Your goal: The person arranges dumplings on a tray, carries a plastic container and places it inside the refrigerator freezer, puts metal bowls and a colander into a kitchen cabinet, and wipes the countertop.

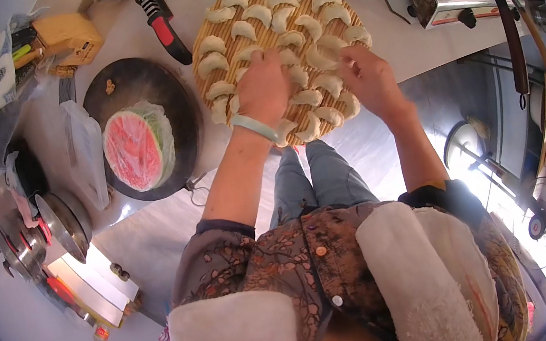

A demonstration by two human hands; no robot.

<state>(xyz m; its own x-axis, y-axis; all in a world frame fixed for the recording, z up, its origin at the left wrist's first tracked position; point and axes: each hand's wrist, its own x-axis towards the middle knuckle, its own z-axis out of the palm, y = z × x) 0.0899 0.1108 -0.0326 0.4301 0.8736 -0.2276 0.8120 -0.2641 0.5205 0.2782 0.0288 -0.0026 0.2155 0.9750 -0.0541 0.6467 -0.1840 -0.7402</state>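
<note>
A round slatted tray (305, 26) bears several pale, crescent-shaped dumplings (257, 13) at the top centre. Over the left-middle part of the tray is my left hand (264, 86), with a bracelet on its wrist; its fingers point down among the dumplings and their tips are hidden. My right hand (369, 77) is at the tray's right edge, its fingers curled beside a larger, flatter dumpling (323, 55). Whether the right fingertips hold any dough is too small to tell.
Left of the tray, a wrapped half watermelon (133, 150) rests on a dark round board (177, 107). A black-and-red knife sharpener (164, 29) lies nearby. A gas stove (449, 6) stands at the upper right, a fan (539, 224) at the right, and pans (64, 224) at the left.
</note>
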